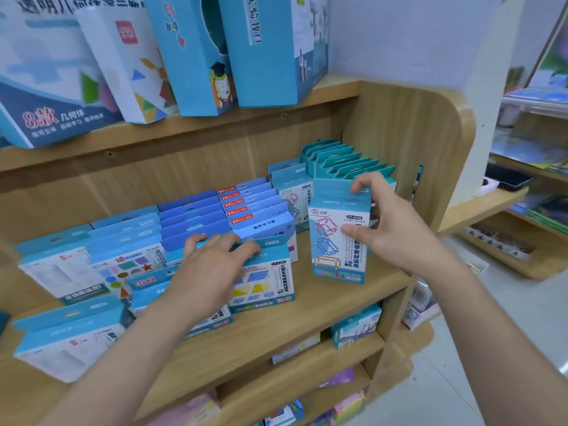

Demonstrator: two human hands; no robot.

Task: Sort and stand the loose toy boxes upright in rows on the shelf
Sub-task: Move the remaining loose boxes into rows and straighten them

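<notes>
Toy boxes [190,216] in pale and deep blue are stood in rows on the middle board of a wooden shelf [307,321]. One of them, the cube-frame box [336,241], printed with pink, blue and yellow wire frames, is held upright on that board. It is pinched by the right hand [399,232] — the fingers [361,182] are hooked over its top flap and the thumb is pressed on its printed front.

Directly behind the cube-frame box, a tight row of teal-backed boxes [344,158] is lined up beside the side panel [408,133]. Just left of the cube-frame box, a shapes box [267,281] with blue and yellow quadrilaterals is stood facing forward, and the left hand [212,269] is laid palm down over its top. That hand's fingers are spread and lightly bent across the shapes box and the blue ones behind it — whether anything is gripped cannot be told.

Farther left of the cube-frame box, loose boxes [70,336] are leaned at slants. Above it, larger kit boxes [190,56] are stood on the upper board.
</notes>
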